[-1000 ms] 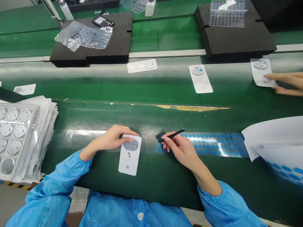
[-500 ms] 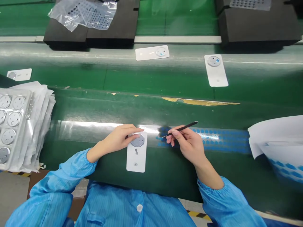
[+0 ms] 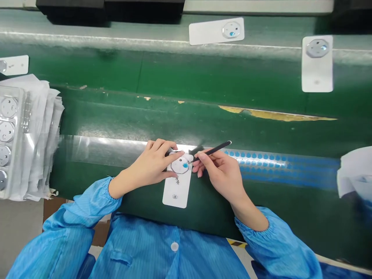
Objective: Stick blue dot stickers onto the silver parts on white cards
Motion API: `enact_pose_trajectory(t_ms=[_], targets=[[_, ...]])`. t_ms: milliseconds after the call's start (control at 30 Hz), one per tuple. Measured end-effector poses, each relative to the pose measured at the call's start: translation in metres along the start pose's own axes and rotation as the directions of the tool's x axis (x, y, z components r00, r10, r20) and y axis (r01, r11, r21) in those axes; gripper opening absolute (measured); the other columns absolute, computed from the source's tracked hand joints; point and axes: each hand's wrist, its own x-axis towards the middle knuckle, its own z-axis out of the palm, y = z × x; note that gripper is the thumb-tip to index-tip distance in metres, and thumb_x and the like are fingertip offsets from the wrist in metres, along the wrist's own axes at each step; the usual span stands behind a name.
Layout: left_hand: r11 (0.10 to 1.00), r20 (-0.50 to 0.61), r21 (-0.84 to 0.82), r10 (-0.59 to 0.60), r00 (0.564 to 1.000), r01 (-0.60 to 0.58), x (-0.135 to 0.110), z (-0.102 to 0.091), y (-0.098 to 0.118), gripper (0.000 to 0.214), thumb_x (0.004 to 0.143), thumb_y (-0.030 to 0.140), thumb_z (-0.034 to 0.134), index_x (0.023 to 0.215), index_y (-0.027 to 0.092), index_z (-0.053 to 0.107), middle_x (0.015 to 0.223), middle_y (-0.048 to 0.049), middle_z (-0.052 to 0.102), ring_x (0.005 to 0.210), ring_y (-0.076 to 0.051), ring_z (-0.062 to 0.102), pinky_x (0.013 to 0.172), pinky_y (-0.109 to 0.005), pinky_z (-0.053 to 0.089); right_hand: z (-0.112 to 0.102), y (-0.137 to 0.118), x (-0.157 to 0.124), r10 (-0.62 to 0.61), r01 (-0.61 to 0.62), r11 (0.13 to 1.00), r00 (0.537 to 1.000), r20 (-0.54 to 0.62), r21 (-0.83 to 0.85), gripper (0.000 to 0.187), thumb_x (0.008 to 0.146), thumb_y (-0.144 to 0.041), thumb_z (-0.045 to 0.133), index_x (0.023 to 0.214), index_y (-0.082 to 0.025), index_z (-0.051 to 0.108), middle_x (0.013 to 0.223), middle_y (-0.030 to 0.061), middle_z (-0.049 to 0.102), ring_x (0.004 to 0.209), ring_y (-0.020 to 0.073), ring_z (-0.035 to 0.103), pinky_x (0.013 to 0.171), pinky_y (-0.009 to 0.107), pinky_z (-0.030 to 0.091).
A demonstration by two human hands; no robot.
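A white card (image 3: 176,197) with printed dark marks lies on the green work surface in front of me. At its upper end is a pale round disc (image 3: 176,166) with small holes. A blue dot (image 3: 185,165) shows on the disc's right side. My left hand (image 3: 154,162) holds the card from the left, index finger across the top of the disc and thumb below it. My right hand (image 3: 219,168) is closed in a pen grip on a slim black pen-like tool (image 3: 216,148), its thin tip at the blue dot.
A clear strip with rows of blue dots (image 3: 258,161) runs to the right, toward white sheets (image 3: 354,170). Stacked trays of discs (image 3: 11,155) stand at left. Other white cards (image 3: 316,73) lie farther back, near black blocks (image 3: 142,11). The surface has a torn patch (image 3: 276,114).
My right hand has brought the tool left from the dotted strip to the disc. A blue dot now shows there. My left fingers have spread around the disc, and the view has tilted down.
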Motion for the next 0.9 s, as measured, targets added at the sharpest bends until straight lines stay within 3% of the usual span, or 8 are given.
enact_pose_trajectory(t_ms=[300,600,900], targets=[[0.999,-0.004,0.033,0.012,1.0,-0.011,0.0002,0.0007,0.0002,0.071,0.088,0.048,0.084,0.148,0.02,0.056,0.139,-0.0151,0.059,0.124,-0.033,0.049,0.097,-0.045,0.04,0.0003,0.0005,-0.002,-0.008,0.008,1.0,1.0,-0.011,-0.012,0.035,0.096,-0.053,0.077,0.093,-0.018,0.074,0.072,0.005,0.076,0.05,0.0146,0.069,0.048,0.025,0.059],[1.0,0.001,0.023,0.01,1.0,-0.01,0.0012,-0.0002,0.0005,0.062,0.094,0.044,0.079,0.147,0.021,0.057,0.14,-0.0161,0.059,0.126,-0.034,0.049,0.099,-0.047,0.041,-0.0008,0.0034,-0.0012,-0.025,0.024,0.999,0.999,-0.032,-0.036,0.034,0.095,-0.053,0.077,0.091,-0.019,0.075,0.073,0.0051,0.078,0.054,0.0167,0.072,0.045,0.026,0.059],[1.0,0.009,0.028,0.006,1.0,-0.006,0.0018,0.0002,0.0016,0.061,0.093,0.046,0.079,0.145,0.022,0.057,0.14,-0.017,0.058,0.126,-0.036,0.048,0.099,-0.05,0.042,0.0001,-0.0008,0.0004,-0.036,0.034,0.997,0.999,-0.031,-0.07,0.035,0.094,-0.056,0.078,0.089,-0.021,0.074,0.068,0.0034,0.076,0.047,0.0163,0.068,0.043,0.028,0.057]])
